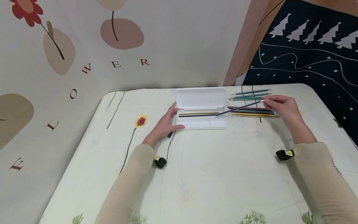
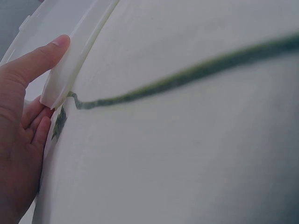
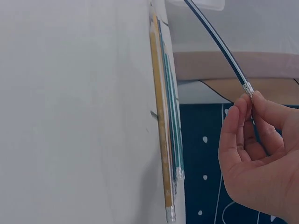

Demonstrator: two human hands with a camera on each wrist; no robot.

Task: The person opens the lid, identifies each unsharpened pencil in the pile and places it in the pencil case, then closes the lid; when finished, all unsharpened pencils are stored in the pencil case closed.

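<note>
Pencil handling: we pinch the thin dark blue wooden pencil [image 1: 240, 108] by its back end in right hand [image 1: 281, 107] fingertips, tip over the open white plastic case [image 1: 201, 107] braced by left hand [image 1: 165, 124] fingers; light, stiff, likely roll-prone.

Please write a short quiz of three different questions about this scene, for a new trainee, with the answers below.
1. True or false: the right hand pinches a dark blue pencil by its end.
2. Which hand rests on the end of the open white pencil case? A) the left hand B) the right hand C) neither
3. Where do the loose pencils lie on the table, seen from the head view: left or right of the case?

Key
1. True; its tip points into the case tray.
2. A
3. Right of the case, under the right hand.
</note>
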